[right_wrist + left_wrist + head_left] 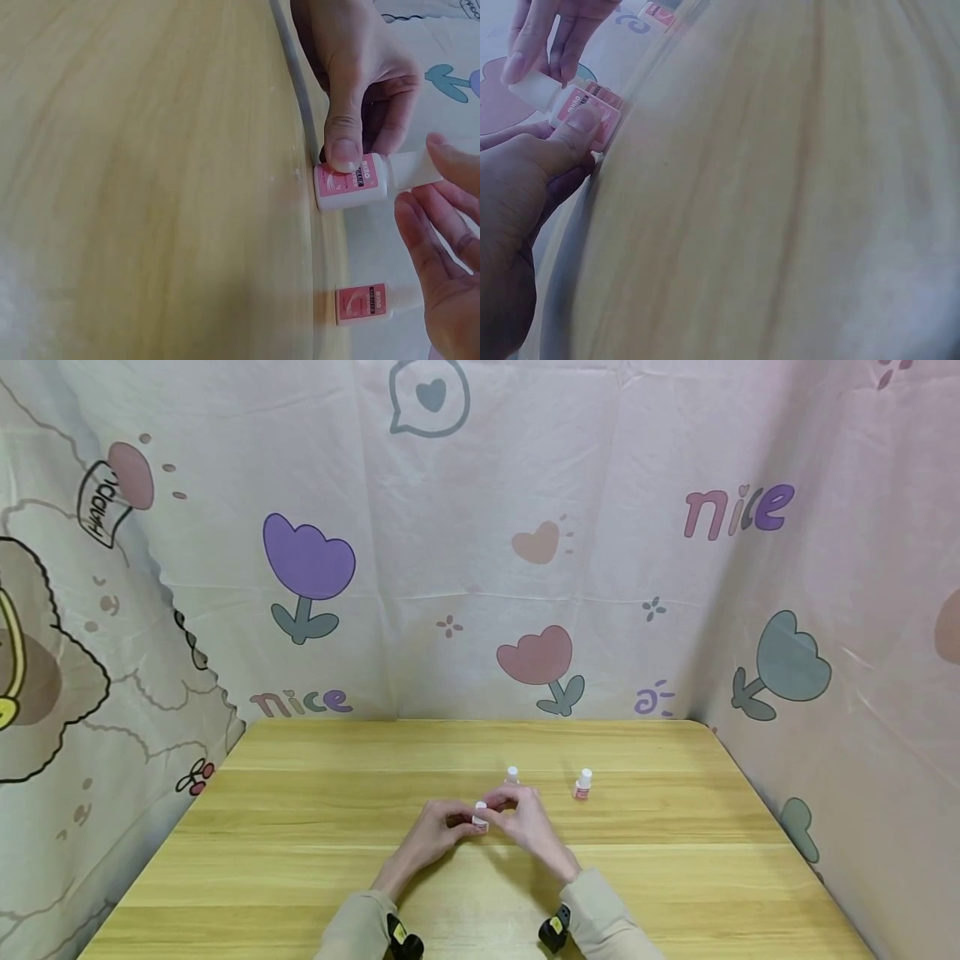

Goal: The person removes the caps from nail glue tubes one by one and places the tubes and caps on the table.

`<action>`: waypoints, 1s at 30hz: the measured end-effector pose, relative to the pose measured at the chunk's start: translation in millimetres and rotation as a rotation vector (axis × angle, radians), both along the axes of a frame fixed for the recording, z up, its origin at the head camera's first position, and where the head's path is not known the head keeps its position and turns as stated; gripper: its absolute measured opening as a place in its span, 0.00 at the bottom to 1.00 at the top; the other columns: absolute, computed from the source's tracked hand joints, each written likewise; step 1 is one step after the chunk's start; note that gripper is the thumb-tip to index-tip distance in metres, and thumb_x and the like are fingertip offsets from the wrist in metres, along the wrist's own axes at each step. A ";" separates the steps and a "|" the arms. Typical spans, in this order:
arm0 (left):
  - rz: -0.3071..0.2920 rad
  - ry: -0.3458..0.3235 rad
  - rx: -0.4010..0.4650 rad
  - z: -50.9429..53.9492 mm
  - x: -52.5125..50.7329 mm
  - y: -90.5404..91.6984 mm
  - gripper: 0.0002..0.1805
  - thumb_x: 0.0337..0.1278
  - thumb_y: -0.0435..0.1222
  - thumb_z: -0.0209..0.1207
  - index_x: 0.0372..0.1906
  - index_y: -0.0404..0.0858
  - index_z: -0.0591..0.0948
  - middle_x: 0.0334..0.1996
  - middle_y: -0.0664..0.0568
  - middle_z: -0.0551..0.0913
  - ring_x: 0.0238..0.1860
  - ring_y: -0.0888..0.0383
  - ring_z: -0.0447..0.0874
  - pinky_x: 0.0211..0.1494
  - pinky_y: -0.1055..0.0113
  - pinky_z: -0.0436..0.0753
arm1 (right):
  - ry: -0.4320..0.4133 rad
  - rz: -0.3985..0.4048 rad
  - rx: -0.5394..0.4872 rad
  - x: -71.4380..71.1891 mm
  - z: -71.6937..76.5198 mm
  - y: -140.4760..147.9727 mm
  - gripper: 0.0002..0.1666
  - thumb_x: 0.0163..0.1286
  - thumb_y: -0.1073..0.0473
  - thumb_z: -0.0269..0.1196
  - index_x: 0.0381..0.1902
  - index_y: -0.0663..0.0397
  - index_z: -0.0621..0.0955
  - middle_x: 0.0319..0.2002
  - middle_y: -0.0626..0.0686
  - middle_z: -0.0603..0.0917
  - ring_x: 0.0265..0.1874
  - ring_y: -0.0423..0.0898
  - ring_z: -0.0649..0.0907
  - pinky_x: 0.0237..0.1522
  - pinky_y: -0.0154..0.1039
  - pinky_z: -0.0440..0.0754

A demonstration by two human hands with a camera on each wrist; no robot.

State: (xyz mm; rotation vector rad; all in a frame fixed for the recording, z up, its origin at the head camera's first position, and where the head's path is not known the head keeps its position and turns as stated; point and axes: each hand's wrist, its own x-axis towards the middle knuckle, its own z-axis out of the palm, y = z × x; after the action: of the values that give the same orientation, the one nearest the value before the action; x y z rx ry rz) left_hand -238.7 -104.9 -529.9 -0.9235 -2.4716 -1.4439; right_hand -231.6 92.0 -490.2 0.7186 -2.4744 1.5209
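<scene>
A small white bottle with a pink label (481, 826) stands upright on the table between the two hands. The left hand (435, 832) pinches its body, the thumb (581, 127) lying over the label in the left wrist view. At the top, the right hand (527, 822) holds the white cap (414, 169) between thumb and fingers. Just behind the right hand a second bottle (512, 774) shows its white top, its lower part hidden. A third bottle (582, 786) with a white cap and pink label stands upright to the right.
The wooden table (300, 793) reaches back to a patterned cloth (450, 527), which also hangs along the left and right sides. Beige sleeves and a black wrist camera on each arm lie over the table's near part.
</scene>
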 end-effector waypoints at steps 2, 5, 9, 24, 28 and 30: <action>0.003 0.003 -0.005 0.2 0.1 0.1 0.09 0.57 0.34 0.70 0.43 0.45 0.90 0.38 0.56 0.92 0.41 0.66 0.88 0.47 0.70 0.86 | -0.005 -0.019 0.004 0.0 0.5 -0.4 0.07 0.59 0.62 0.74 0.35 0.57 0.88 0.34 0.55 0.90 0.32 0.41 0.88 0.39 0.33 0.87; 0.003 -0.008 -0.005 0.1 0.2 0.1 0.09 0.57 0.34 0.70 0.43 0.45 0.90 0.39 0.56 0.92 0.41 0.66 0.88 0.48 0.70 0.85 | 0.004 -0.026 0.009 0.6 0.8 -0.8 0.06 0.60 0.63 0.74 0.35 0.57 0.88 0.33 0.55 0.90 0.32 0.40 0.87 0.38 0.33 0.87; -0.003 -0.017 -0.002 -0.5 0.0 -0.2 0.09 0.57 0.34 0.70 0.43 0.44 0.90 0.39 0.55 0.92 0.41 0.67 0.88 0.47 0.71 0.85 | 0.058 -0.012 0.022 1.1 0.4 -1.0 0.05 0.60 0.65 0.73 0.35 0.58 0.89 0.33 0.55 0.90 0.32 0.41 0.87 0.38 0.33 0.87; -0.026 0.011 0.013 -3.1 -1.9 -0.6 0.07 0.56 0.33 0.70 0.40 0.43 0.89 0.37 0.53 0.92 0.39 0.67 0.87 0.44 0.71 0.85 | 0.120 0.048 0.030 -0.5 -1.5 -0.4 0.05 0.62 0.68 0.70 0.37 0.62 0.88 0.34 0.57 0.89 0.35 0.47 0.87 0.42 0.36 0.88; -0.016 0.019 0.003 -2.7 -1.6 -0.8 0.07 0.56 0.34 0.70 0.41 0.44 0.89 0.38 0.54 0.92 0.39 0.67 0.87 0.46 0.71 0.85 | 0.089 0.027 0.036 0.5 -0.5 -1.2 0.07 0.59 0.67 0.73 0.37 0.60 0.87 0.33 0.55 0.89 0.32 0.44 0.86 0.40 0.38 0.88; -0.012 0.021 -0.001 -2.8 -1.3 -0.9 0.07 0.56 0.34 0.70 0.41 0.45 0.89 0.38 0.55 0.92 0.40 0.67 0.87 0.47 0.71 0.85 | 0.079 -0.001 0.051 1.0 0.0 -2.1 0.08 0.57 0.65 0.74 0.36 0.59 0.87 0.31 0.53 0.89 0.30 0.40 0.85 0.38 0.36 0.87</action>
State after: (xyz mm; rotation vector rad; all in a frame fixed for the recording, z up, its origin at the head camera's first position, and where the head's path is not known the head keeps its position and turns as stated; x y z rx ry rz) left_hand -240.0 -105.8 -532.8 -0.9508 -2.4557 -1.4292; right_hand -230.5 90.0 -490.3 0.7693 -2.4630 1.4061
